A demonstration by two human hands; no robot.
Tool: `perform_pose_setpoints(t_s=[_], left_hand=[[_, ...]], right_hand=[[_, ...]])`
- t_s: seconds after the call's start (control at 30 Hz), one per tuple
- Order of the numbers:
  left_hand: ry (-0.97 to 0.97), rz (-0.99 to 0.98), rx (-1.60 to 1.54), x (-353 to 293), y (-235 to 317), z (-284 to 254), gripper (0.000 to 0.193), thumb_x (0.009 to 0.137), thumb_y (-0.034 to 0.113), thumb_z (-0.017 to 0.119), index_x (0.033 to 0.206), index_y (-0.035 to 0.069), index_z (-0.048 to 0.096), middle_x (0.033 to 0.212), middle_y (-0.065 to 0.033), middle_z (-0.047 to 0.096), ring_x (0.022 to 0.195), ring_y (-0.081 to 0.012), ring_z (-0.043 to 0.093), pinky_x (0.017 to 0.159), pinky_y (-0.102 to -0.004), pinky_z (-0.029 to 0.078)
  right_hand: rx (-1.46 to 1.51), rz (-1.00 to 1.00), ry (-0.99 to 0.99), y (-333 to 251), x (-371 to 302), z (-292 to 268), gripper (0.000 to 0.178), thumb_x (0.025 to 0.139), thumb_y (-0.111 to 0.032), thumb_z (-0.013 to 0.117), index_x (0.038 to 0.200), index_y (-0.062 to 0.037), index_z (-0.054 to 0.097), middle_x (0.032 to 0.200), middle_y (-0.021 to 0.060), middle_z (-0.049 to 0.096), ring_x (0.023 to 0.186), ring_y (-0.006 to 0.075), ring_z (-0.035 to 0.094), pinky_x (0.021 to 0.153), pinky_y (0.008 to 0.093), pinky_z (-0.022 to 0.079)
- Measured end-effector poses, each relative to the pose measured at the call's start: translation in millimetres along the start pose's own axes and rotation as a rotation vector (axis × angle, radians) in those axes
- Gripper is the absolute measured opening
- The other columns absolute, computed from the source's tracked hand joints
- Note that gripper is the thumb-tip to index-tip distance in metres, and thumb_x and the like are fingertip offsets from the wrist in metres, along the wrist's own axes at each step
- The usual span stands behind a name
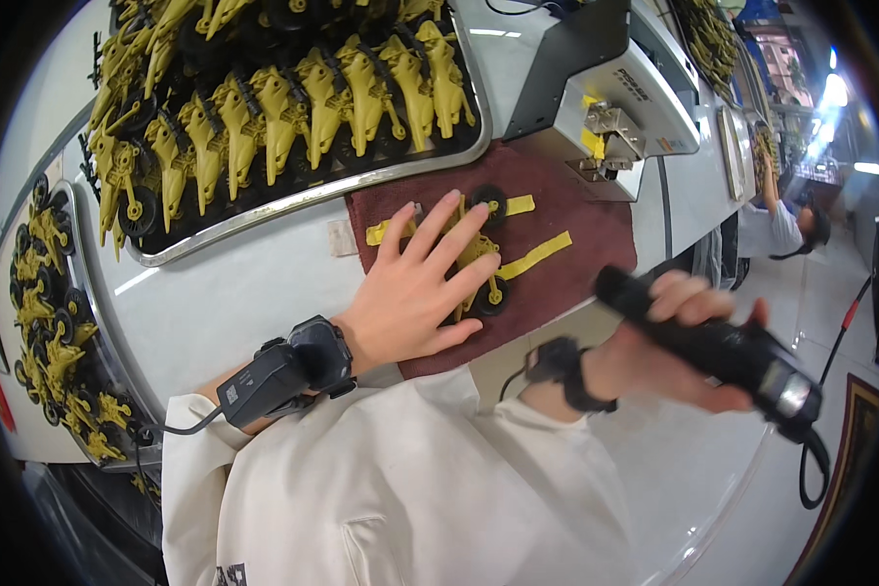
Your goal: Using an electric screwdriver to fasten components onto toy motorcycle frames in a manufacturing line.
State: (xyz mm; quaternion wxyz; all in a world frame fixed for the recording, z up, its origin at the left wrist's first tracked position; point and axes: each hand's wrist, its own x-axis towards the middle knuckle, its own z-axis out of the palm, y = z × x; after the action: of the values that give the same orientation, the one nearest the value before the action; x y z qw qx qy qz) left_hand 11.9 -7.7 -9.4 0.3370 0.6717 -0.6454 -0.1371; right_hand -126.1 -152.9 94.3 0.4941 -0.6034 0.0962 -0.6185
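My left hand (420,278) lies with fingers spread over a yellow toy motorcycle (474,259) with black wheels, covering much of it. The toy rests on a dark red cloth (566,195). Strips of yellow tape (537,254) stick out to its right, and another yellow piece shows by my fingers. Off to the right, beyond the cloth, my right hand (669,342) is wrapped around a black corded electric screwdriver (728,352), its narrower end pointing up and left. A strapped black device sits on each wrist.
A metal-rimmed tray (313,181) of yellow toy motorcycles stands at the back left. Another tray (78,264) holds more at far left. A grey boxy machine (635,107) with yellow tape at its front stands behind the cloth. A co-worker (781,220) is at far right.
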Motion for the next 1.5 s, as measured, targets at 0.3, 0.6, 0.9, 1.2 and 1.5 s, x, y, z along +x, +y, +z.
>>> perform_pose_setpoints(t_s=[0.3,0.6,0.9,1.2,1.5], left_hand=[[-0.003,-0.055,0.078,3.0,5.3,2.6,0.065,0.07,0.04,0.069,0.126,0.015,0.048,0.144,-0.0184,0.031,0.132,-0.0359,0.031,0.1,-0.0533,0.022],[0.133,-0.059,0.082,1.1,2.2,6.1,0.072,0.06,0.035,0.075,0.124,0.015,0.049,0.14,-0.0117,0.039,0.12,-0.0279,0.042,0.092,-0.0442,0.028],[0.093,-0.112,0.05,1.3,0.0,2.2,0.073,0.062,0.035,0.074,0.126,0.012,0.048,0.14,-0.0123,0.037,0.123,-0.0274,0.039,0.092,-0.0437,0.027],[0.08,-0.123,0.128,2.8,-2.0,0.1,0.073,0.061,0.035,0.074,0.125,0.01,0.048,0.139,-0.0136,0.037,0.121,-0.0306,0.039,0.091,-0.0422,0.03],[0.161,0.035,0.162,1.2,17.3,-11.0,0.057,0.063,0.02,0.068,0.115,0.004,0.052,0.135,-0.0191,0.04,0.118,-0.0352,0.042,0.087,-0.0387,0.038]], right_hand=[[-0.329,0.022,0.098,61.3,84.5,36.9,0.071,0.079,-0.072,0.047,0.106,-0.007,0.042,0.064,0.0088,0.052,0.051,0.0197,0.05,0.049,0.0308,0.044],[0.236,0.099,-0.193,18.1,-2.9,35.9,0.086,0.08,-0.072,0.046,0.125,-0.0008,0.028,0.067,0.0144,0.055,0.043,0.0245,0.05,0.043,0.0361,0.044],[0.263,0.039,-0.479,9.3,-43.8,31.8,0.087,0.079,-0.063,0.058,0.128,-0.001,0.024,0.085,0.0225,0.06,0.06,0.0304,0.06,0.053,0.0415,0.048],[0.19,0.07,-0.629,29.1,-47.1,47.0,0.077,0.083,-0.059,0.055,0.122,0.0016,0.03,0.08,0.0189,0.058,0.056,0.0277,0.057,0.051,0.0387,0.048],[0.202,0.104,-0.261,-16.5,-31.2,16.9,0.078,0.078,-0.067,0.054,0.113,0.0011,0.04,0.062,0.0063,0.048,0.043,0.0165,0.048,0.041,0.0288,0.038]])
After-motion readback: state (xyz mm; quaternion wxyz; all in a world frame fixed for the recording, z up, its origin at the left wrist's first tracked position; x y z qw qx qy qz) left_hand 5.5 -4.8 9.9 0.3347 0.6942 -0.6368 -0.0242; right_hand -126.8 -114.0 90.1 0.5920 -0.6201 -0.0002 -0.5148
